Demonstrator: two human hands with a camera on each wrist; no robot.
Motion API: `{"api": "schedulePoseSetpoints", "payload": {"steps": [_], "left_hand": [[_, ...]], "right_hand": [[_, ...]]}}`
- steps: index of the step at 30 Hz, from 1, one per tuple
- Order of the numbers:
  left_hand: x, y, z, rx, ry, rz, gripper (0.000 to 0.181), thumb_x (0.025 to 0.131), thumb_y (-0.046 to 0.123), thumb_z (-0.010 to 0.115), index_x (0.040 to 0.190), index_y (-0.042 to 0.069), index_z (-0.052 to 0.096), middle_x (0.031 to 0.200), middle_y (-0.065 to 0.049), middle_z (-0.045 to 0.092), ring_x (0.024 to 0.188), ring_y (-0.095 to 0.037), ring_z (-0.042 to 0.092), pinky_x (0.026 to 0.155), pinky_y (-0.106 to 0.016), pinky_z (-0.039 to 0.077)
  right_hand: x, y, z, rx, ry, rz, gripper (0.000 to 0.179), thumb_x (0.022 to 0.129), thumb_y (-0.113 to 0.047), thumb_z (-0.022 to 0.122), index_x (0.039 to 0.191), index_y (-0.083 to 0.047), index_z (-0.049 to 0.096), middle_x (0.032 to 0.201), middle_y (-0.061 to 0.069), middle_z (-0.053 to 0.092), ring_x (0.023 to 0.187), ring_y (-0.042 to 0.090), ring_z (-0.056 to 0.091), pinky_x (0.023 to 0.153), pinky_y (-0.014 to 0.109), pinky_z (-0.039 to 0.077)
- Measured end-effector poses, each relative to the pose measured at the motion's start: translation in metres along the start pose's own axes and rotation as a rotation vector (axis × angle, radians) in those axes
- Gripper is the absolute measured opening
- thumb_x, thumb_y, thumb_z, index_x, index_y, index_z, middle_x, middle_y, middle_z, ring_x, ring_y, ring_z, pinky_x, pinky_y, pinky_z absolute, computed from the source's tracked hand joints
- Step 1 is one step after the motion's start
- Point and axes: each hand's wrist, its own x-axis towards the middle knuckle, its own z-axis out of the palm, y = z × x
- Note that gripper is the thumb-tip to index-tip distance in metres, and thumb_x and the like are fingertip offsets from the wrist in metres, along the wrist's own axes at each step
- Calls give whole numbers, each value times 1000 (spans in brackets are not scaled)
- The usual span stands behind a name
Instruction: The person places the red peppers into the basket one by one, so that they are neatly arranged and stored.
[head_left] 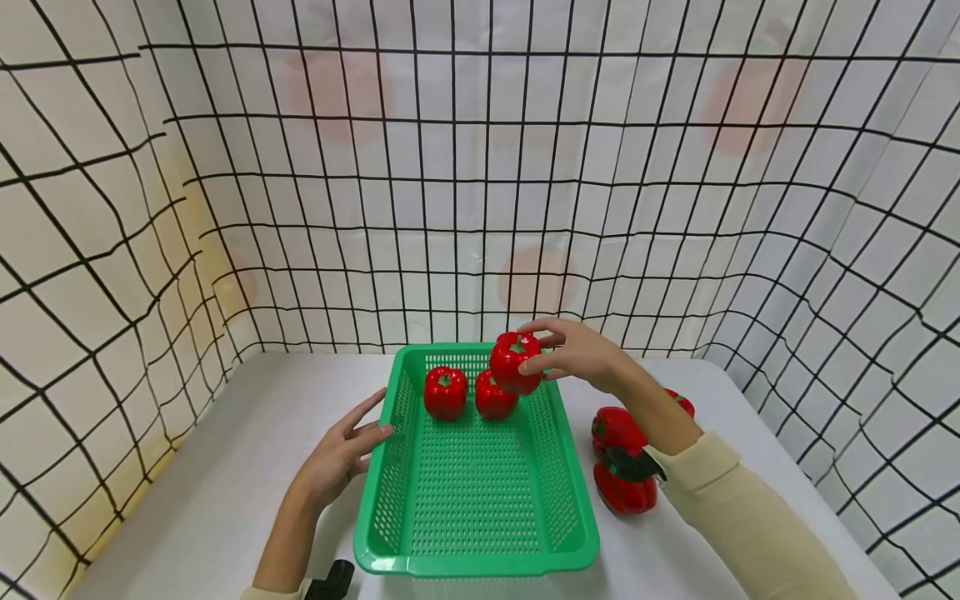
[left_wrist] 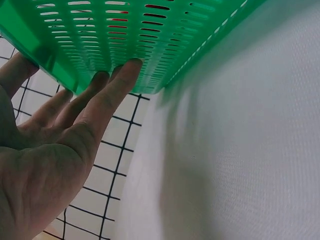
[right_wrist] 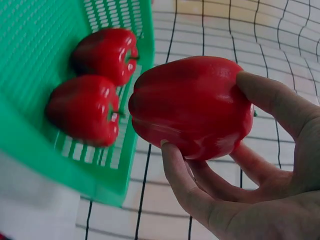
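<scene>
My right hand (head_left: 573, 354) pinches a glossy red bell pepper (right_wrist: 192, 107) between thumb and fingers, above the back right part of a green plastic basket (head_left: 480, 567). Two more red bell peppers lie in the basket's far end: a left one (head_left: 445, 393) and a right one (head_left: 496, 398), which the held pepper partly hides in the head view. On the basket's left side, my left hand (head_left: 341, 458) touches the rim with the thumb. Its fingers (left_wrist: 107, 102) extend fairly straight along the perforated outer wall, as the left wrist view shows.
Right of the basket, on the white table (head_left: 247, 433), lie more red bell peppers (head_left: 625, 490), partly hidden by the right forearm and a black wrist strap (head_left: 630, 465). Black wire mesh (head_left: 480, 225) stands around the back and both sides, with white sheeting behind it.
</scene>
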Motion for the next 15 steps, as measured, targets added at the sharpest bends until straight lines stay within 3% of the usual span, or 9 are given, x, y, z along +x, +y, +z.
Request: {"api": "schedulePoseSetpoints", "payload": {"steps": [15], "left_hand": [[0,-1,0,-17,-6,2,71,99,23,67,160,31,30,149,-18,54,116,-38,69,92,-50,59]], "right_hand": [[27,-11,58,52,-15,1,65,82,-24,82,141,-16,56,141,15,56,126,35,56,97,51,58]]}}
